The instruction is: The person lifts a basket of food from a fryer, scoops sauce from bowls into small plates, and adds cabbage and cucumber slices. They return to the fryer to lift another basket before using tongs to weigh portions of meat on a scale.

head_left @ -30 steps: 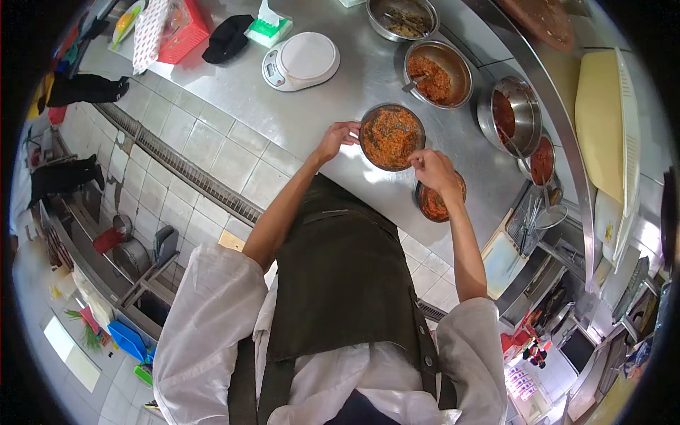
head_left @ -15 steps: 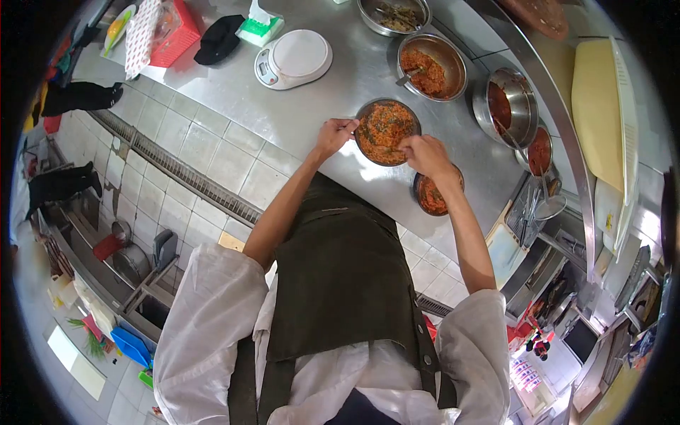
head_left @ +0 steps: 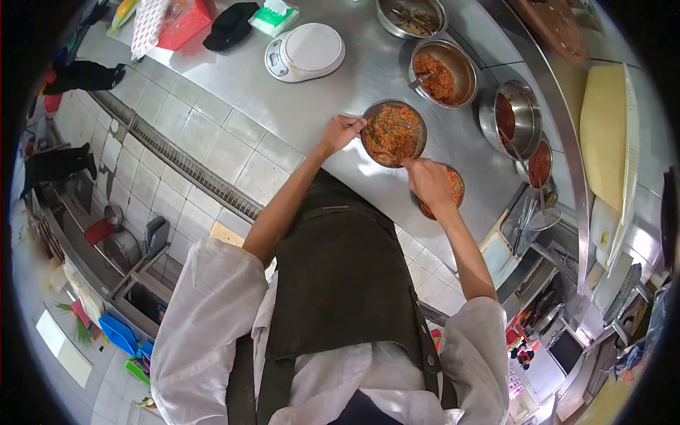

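A round metal bowl (head_left: 424, 142) on the steel worktop holds an orange-red, crumbly food mix (head_left: 394, 129) with dark green flecks. My left hand (head_left: 342, 132) pinches its left rim between thumb and fingers. At the bowl's near right edge, my right hand (head_left: 429, 183) is closed around what looks like a spoon (head_left: 386, 157), its end down in the mix. The handle is mostly hidden by my fingers. Beneath my right hand and wrist sits a smaller bowl of reddish food (head_left: 455, 185), partly covered from view.
A white kitchen scale (head_left: 312, 51) stands farther back, near a tissue pack (head_left: 275, 17) and red basket (head_left: 185, 27). To the right are a bowl of orange food (head_left: 464, 79), a deep pot (head_left: 525, 117) and a bowl of greenish food (head_left: 438, 15). The worktop edge (head_left: 354, 185) runs before my apron.
My right hand has drawn back toward me, from over the mix to the bowl's near edge. My left hand keeps its hold on the rim. The whole view has shifted slightly.
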{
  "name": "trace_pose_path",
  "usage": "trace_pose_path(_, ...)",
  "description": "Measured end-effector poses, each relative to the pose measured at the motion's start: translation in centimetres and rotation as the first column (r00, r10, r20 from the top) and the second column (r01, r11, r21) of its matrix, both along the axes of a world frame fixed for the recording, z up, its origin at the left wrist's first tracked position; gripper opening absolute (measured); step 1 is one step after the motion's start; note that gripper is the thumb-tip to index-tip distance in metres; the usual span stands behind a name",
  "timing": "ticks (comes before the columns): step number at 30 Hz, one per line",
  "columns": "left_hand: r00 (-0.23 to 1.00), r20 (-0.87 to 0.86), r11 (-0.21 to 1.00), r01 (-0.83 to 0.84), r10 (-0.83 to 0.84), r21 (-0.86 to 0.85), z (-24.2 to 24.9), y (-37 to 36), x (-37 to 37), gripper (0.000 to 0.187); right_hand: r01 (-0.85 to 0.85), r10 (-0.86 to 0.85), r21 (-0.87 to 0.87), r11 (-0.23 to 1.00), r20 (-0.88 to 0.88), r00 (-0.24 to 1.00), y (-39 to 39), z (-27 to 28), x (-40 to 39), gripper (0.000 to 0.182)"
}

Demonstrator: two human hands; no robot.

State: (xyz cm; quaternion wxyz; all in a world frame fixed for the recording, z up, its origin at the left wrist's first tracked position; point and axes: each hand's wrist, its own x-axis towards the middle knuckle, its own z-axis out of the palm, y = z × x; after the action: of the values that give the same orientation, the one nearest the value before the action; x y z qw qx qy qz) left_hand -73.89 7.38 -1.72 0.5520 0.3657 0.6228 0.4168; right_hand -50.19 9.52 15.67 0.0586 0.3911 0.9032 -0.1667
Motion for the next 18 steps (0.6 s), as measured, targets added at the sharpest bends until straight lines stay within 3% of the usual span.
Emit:
trace_pose_path(3, 0.999, -0.003, 0.999, 0.033, -0.033, -0.001, 0.0, -0.1, -0.1, 0.04, 0.012, -0.02, 0.048, 0.999, 0.173, 0.985, 1.1, -0.1, 1.7, 0.014)
trace_pose_path(6, 0.998, 0.007, 0.998, 0.059, -0.059, -0.005, 0.4, 0.0, -0.1, 0.044, 0.001, -0.045, 0.206, 0.979, 0.209, 0.977, 2.8, -0.3, 2.1, 0.012)
trace_pose_path(9, 0.998, 0.028, 0.998, 0.062, -0.061, -0.008, 0.5, 0.0, -0.1, 0.042, -0.078, 0.069, 0.073, 0.994, 0.121, 0.99, 2.6, -0.2, 0.9, 0.012)
trace_pose_path(15, 0.998, 0.039, 0.998, 0.048, -0.05, 0.048, -0.2, -0.1, -0.1, 0.04, -0.082, 0.046, 0.175, 0.981, 0.2, 0.979, 4.7, -1.0, 2.1, 0.021)
trace_pose_path(18, 0.998, 0.024, 0.997, 0.051, -0.053, 0.057, -0.7, 0.0, 0.1, 0.038, -0.189, 0.161, 0.066, 0.98, 0.295, 0.942, 4.8, -1.4, 2.7, 0.023)
